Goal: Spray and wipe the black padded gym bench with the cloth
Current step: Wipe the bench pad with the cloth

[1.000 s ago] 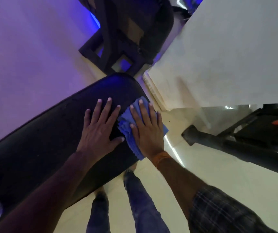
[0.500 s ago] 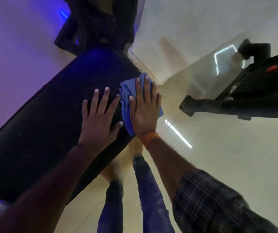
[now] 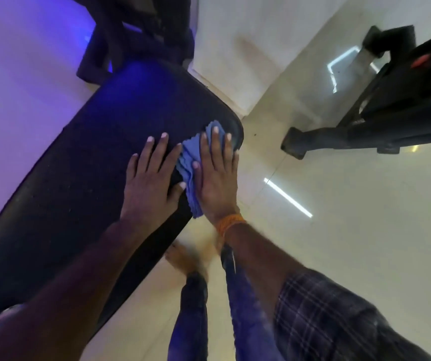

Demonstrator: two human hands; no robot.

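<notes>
Bench: the black padded bench (image 3: 79,183) runs from the bottom left up to the middle of the picture. Its rounded end sits near the top middle, with blue light shining on it.
Cloth: the blue cloth (image 3: 189,162) lies bunched up on the bench, close to the rounded end and the right edge. One corner hangs a little past the edge.
Right hand: the right hand (image 3: 215,175) lies flat on the cloth with straight fingers and presses it down on the bench. It does not grab it. An orange band (image 3: 231,221) is on the wrist.
Left hand: the left hand (image 3: 151,181) lies flat on the bare bench, fingers spread out and holding nothing. Its thumb tip is just beside the cloth.
Sleeve: a dark checked sleeve (image 3: 326,316) covers the right arm.
Legs: two legs in blue trousers (image 3: 193,321) stand on the pale floor (image 3: 339,243) beside the bench.
Machine: a black gym machine (image 3: 391,110) stands at the right, well apart from the bench.
</notes>
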